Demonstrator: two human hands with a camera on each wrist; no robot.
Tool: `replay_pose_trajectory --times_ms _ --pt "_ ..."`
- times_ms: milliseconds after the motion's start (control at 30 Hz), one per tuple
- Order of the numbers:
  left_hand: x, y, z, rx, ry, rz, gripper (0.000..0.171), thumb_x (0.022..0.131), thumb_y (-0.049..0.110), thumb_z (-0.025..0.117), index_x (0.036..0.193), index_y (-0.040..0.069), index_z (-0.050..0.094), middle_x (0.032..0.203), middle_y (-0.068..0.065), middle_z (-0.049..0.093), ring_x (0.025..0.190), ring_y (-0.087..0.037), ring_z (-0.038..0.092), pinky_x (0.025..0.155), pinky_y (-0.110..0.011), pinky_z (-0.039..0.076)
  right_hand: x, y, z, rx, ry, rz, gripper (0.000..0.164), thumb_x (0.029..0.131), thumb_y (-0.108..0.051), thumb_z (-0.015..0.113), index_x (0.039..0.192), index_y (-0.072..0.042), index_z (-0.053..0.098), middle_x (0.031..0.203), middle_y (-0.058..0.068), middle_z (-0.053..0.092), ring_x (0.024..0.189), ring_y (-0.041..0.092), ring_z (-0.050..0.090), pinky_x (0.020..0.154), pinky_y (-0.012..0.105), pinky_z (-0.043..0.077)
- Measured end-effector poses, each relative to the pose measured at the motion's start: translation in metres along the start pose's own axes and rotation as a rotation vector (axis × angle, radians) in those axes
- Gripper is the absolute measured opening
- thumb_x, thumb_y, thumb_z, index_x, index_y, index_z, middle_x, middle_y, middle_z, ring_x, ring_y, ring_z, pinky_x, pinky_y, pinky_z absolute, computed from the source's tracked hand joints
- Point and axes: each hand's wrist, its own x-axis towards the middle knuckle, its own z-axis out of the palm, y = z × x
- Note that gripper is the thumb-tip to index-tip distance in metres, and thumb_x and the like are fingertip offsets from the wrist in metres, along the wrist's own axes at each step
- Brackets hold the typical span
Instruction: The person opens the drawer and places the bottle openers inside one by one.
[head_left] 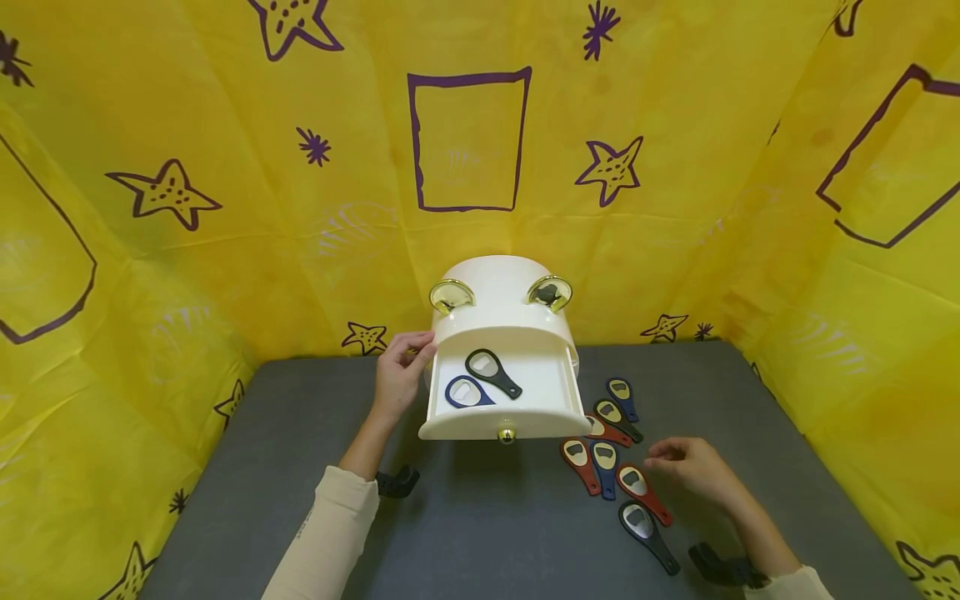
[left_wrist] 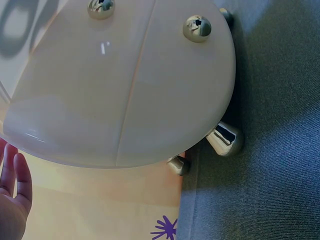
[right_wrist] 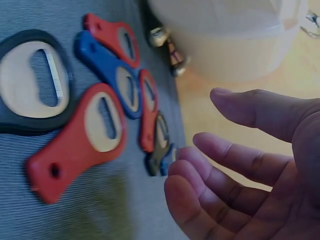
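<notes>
A glossy white rounded cabinet has its drawer pulled out. Inside lie a black bottle opener and a blue bottle opener. My left hand rests against the cabinet's left side with fairly straight fingers, partly hidden by the drawer front in the left wrist view. Over the table to the right, my right hand is empty, its fingers loosely bent and thumb apart in the right wrist view. Beside it lie a red bottle opener and a black bottle opener.
More red, blue and black bottle openers lie grouped right of the drawer on the grey table. Two gold-rimmed round pieces top the cabinet, and a gold knob sits on the drawer front. Yellow patterned cloth encloses the table.
</notes>
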Motion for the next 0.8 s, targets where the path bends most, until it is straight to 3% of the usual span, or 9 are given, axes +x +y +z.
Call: replay_pose_trajectory --times_ms 267,800 --pt "0.0 -0.002 0.0 0.01 -0.001 -0.003 0.021 0.087 -0.004 0.067 0.105 -0.015 0.066 0.111 -0.032 0.059 0.093 0.002 0.054 0.07 -0.01 0.046 -0.006 0.017 0.014 -0.074 0.016 0.038 0.025 0.083 -0.019 0.074 0.095 0.002 0.069 0.078 0.003 0.066 0.068 0.014 0.055 0.056 0.026 0.045" --pt "0.001 0.0 0.0 0.003 -0.003 -0.014 0.021 0.087 -0.004 0.067 0.105 -0.016 0.066 0.112 -0.033 0.059 0.095 0.002 0.055 0.071 -0.009 0.047 -0.005 0.025 0.032 -0.19 0.064 0.074 0.038 0.071 -0.02 0.084 0.091 0.003 0.063 0.072 0.003 0.06 0.066 0.016 0.053 0.059 0.03 0.043"
